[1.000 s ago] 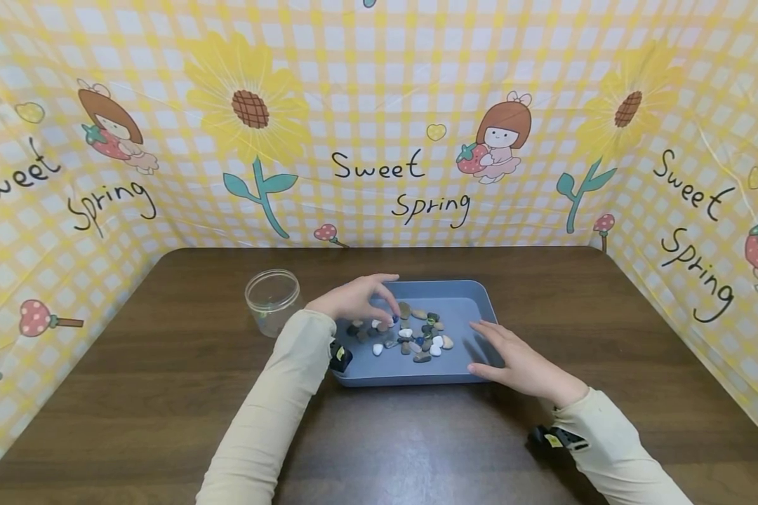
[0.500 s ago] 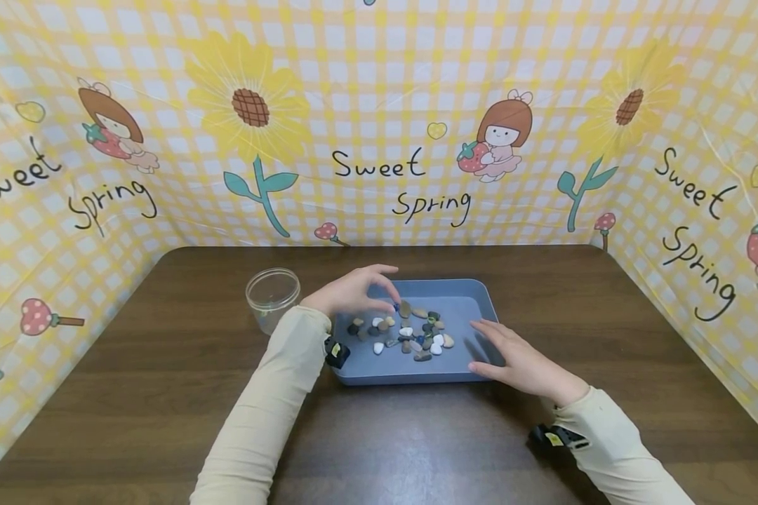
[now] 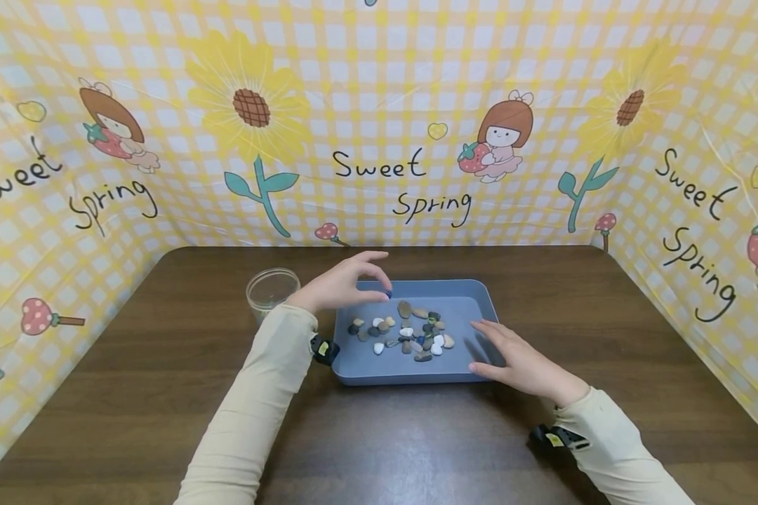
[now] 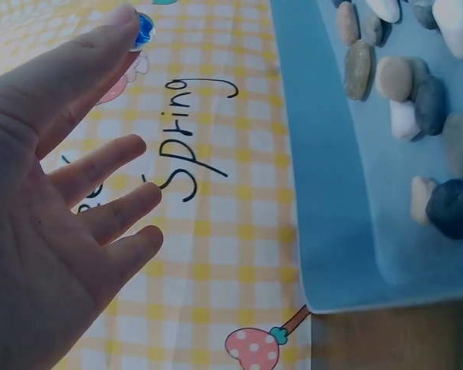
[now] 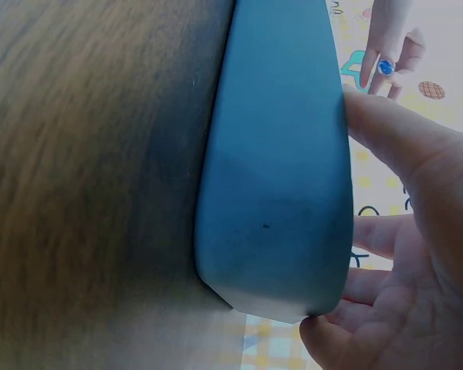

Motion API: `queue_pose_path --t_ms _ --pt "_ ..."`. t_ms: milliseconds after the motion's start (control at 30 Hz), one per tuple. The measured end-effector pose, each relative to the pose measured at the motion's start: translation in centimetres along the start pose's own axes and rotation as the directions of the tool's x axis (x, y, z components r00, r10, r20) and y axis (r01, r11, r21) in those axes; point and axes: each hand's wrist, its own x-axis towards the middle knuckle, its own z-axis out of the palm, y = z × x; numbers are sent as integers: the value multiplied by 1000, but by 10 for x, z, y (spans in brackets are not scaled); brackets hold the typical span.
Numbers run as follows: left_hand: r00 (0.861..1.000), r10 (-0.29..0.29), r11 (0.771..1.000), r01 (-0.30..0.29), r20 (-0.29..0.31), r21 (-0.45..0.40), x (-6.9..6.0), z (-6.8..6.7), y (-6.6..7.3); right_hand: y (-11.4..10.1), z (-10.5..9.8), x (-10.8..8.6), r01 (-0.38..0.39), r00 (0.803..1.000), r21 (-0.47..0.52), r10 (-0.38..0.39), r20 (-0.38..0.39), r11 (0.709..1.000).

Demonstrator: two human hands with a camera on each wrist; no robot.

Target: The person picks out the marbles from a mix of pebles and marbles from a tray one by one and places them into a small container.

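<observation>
My left hand is raised over the back left of the blue tray, pinching a blue glass marble between thumb and index finger. Its other fingers are spread apart and hold nothing. The marble also shows up as a small blue ball in the right wrist view. Pebbles in white, grey, brown and black are scattered on the tray floor. At the tray's right side, my right hand rests with loosely extended fingers, thumb and fingertips touching the rim.
Left of the tray stands a clear round jar without a lid, partly hidden by the left hand and sleeve. A brown wooden table carries everything. Yellow checked cloth surrounds its back and sides.
The left hand has lifted the blue marble out from among the pebbles and moved up and leftward with it. My right hand stays in place at the tray rim.
</observation>
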Motion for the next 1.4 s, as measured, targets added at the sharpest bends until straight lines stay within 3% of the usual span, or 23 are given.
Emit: queue_pose_path --t_ms 267,500,900,1133,1400 --pt "998 26 1000 -27 -53 -7 -11 -11 3 0 0 0 2 1000 -2 -2 0 1000" --pt "993 5 1000 -6 -117 -12 -23 -21 2 0 0 0 6 1000 -1 -6 -3 1000" --pt "972 44 999 -38 -231 32 -38 -29 -14 1 0 -1 8 1000 2 -8 -4 1000" --pt "966 -3 1000 8 -260 19 -50 -37 -19 1 0 0 11 1000 4 -11 -5 1000" --pt "965 -88 996 86 -247 -18 -63 -46 -27 2 1 1 19 1000 -6 -19 -7 1000"
